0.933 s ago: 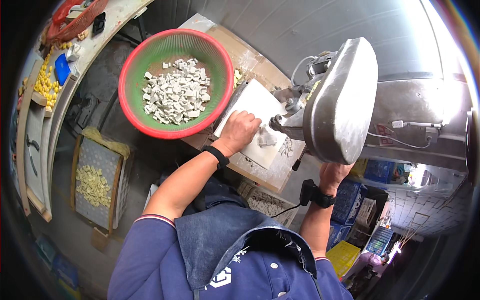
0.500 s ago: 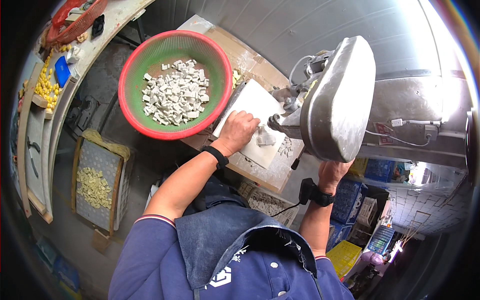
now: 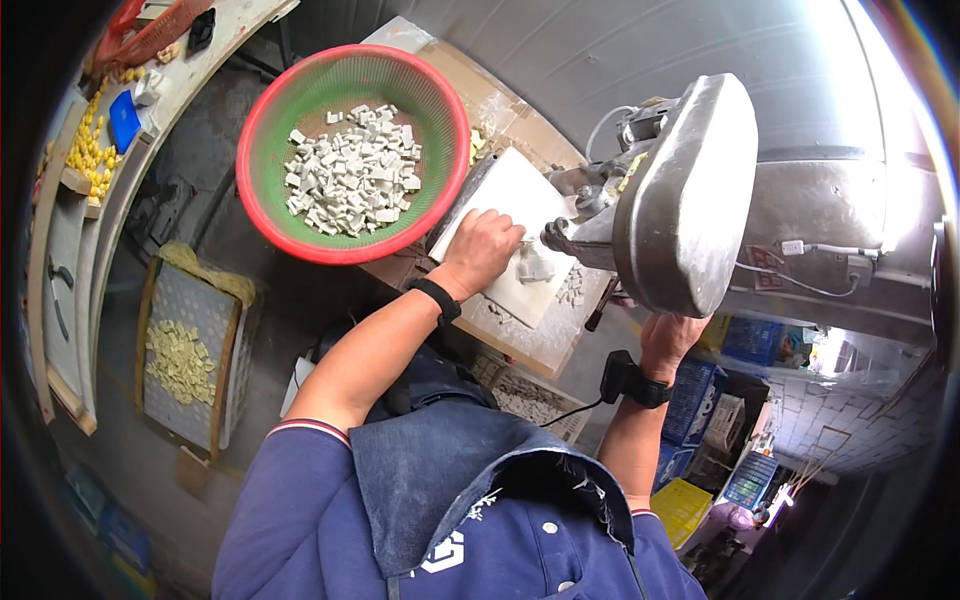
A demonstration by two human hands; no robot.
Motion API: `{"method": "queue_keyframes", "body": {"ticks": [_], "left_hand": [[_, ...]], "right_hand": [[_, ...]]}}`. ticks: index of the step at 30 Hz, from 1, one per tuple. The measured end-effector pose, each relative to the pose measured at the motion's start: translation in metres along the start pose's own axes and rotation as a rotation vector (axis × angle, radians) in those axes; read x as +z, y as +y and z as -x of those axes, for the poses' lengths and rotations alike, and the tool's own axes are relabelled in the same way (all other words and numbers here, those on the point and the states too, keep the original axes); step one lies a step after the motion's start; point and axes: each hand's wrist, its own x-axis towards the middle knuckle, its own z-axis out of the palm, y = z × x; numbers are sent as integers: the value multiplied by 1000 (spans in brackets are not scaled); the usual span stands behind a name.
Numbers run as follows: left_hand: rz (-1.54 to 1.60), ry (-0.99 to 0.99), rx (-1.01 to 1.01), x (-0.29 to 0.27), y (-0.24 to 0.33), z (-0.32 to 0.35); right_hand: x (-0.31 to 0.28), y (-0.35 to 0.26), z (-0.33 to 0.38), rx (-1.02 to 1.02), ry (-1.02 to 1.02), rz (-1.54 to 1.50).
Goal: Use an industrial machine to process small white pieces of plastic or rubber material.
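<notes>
Head view; left hand (image 3: 485, 250) lies knuckles up on the white slab (image 3: 510, 225), fingers curled together and pressing a small pale block (image 3: 535, 265) down against it, right at the nose of the grey metal machine (image 3: 680, 200); a black band sits on that wrist; grip closed over the block as far as the view shows. Right hand (image 3: 668, 338) reaches up under the machine's housing, fingertips hidden behind it; cannot tell whether that grip is apart or together; a black wrist device with a cable hangs below it.

Edges; the slab's far end nearly meets the rim of the red-and-green basket (image 3: 300, 235), which holds a heap of small white cut blocks (image 3: 350, 180); the slab's near side stops short of the table (image 3: 545, 340) edge, with loose white crumbs between; little free room between hand and machine.

Surface dusty, pale, board-like. Room; concrete floor, a mesh tray of yellowish pieces (image 3: 180, 355) at the left, blue and yellow crates (image 3: 735, 345) at the lower right.
</notes>
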Motion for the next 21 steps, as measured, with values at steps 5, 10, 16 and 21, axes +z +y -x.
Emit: {"method": "queue_keyframes", "body": {"ticks": [5, 10, 16, 21], "left_hand": [[20, -21, 11, 3, -4, 2], [25, 5, -7, 2, -1, 2], [11, -32, -5, 2, -2, 2], [8, -31, -10, 2, -2, 1]], "right_hand": [[0, 0, 0, -2, -19, -4], [-2, 1, 2, 25, 18, -10], [-2, -1, 4, 51, 48, -35], [-6, 1, 7, 38, 8, -39]]}}
